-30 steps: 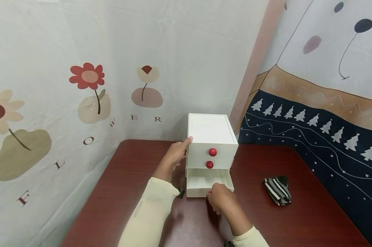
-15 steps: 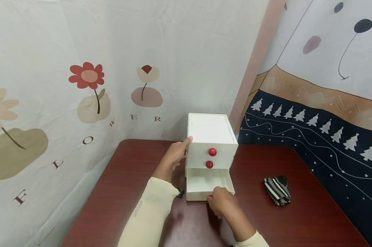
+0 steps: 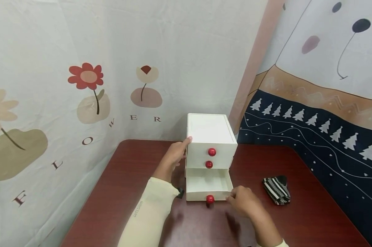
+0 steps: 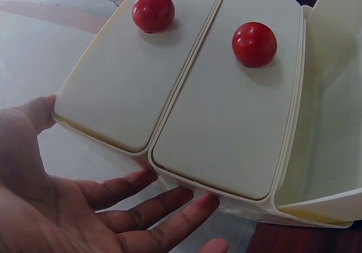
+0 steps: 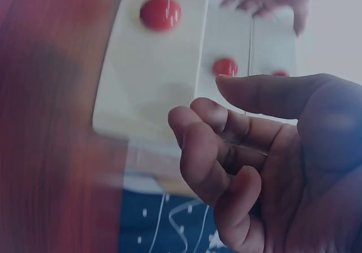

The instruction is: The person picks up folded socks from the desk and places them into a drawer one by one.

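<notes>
A small white drawer cabinet [image 3: 210, 127] stands on the table, with red knobs [image 3: 212, 152] on its drawers. Its bottom drawer [image 3: 192, 196] is pulled out, and no object shows inside. My left hand [image 3: 175, 153] rests against the cabinet's left side; in the left wrist view its fingers [image 4: 178, 222] lie nearly straight along that side, the thumb at the top edge. My right hand [image 3: 245, 201] is beside the front right corner of the open drawer, off the bottom knob [image 3: 210, 199]. Loosely curled, its fingers [image 5: 198, 157] hold nothing in the right wrist view.
A folded black-and-white striped cloth item [image 3: 277, 190], perhaps a sock, lies on the dark red-brown table [image 3: 136, 168] to the right. Behind the table hang a pale flower-printed curtain [image 3: 173, 61] and a navy tree-patterned one [image 3: 297, 144].
The bottom drawer slid out slightly toward me. My right hand then let go of its knob and moved right. My left hand stayed on the cabinet.
</notes>
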{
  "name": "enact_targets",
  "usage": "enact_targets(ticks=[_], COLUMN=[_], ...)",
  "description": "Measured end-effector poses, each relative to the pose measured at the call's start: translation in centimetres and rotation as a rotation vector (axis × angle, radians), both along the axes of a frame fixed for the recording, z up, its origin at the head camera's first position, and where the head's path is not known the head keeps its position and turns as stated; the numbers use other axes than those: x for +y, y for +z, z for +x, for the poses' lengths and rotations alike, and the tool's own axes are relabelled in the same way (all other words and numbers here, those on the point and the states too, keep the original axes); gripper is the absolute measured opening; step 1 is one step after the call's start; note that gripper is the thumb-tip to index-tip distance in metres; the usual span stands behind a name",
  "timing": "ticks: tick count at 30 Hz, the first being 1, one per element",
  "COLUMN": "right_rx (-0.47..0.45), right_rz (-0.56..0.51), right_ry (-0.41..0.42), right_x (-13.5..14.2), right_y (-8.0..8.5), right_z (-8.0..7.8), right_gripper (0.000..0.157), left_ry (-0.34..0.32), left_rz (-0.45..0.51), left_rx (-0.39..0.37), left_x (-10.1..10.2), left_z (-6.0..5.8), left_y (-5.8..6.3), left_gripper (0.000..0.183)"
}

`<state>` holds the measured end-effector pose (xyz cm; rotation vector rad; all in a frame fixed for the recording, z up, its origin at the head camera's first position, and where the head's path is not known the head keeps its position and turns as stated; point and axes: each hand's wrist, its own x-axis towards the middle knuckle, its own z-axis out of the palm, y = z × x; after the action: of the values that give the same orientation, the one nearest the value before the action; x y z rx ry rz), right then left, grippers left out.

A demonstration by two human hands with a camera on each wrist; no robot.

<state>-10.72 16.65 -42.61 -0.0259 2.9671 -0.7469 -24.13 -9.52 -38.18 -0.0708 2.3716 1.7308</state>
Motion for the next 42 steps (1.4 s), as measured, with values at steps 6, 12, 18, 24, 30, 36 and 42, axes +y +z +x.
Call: enact_targets(ticks=[6, 12, 18, 24, 30, 36, 42], right_rx=[-0.002, 0.031, -0.092, -0.111, -0.156, -0.163, -0.144], right_rz=[-0.058, -0.044, -0.09, -0.068, -0.184, -0.194, -0.155], right_ry=[-0.073, -0.179, -0.31, -0.362, -0.415, -0.374, -0.346], right_x=[4.0, 7.7, 10.2, 12.8, 14.9, 16.1, 16.3], right_y=[-0.1, -0.6, -1.1, -2.7, -3.9, -4.3, -4.3], right_z=[-0.4, -0.9, -1.1, -1.9, -2.5, -3.1, -3.7], right_gripper=[0.022, 0.042, 0.069, 0.07, 0.063, 0.053, 0.05], left_ry=[0.005, 0.009, 0.009, 0.006, 0.005, -0.002, 0.004], left_rz=[-0.001, -0.011, 0.001, 0.005, 0.006, 0.01, 0.003], left_rx=[0.012, 0.038, 0.045, 0.042, 0.042, 0.032, 0.028], left_x=[0.1, 0.2, 0.1, 0.1, 0.2, 0.1, 0.1], left_z=[0.0, 0.0, 0.2, 0.3, 0.2, 0.3, 0.3], left_y=[0.1, 0.0, 0.0, 0.2, 0.2, 0.2, 0.2], left_gripper=[0.083, 0.081, 0.08, 0.081, 0.081, 0.082, 0.083])
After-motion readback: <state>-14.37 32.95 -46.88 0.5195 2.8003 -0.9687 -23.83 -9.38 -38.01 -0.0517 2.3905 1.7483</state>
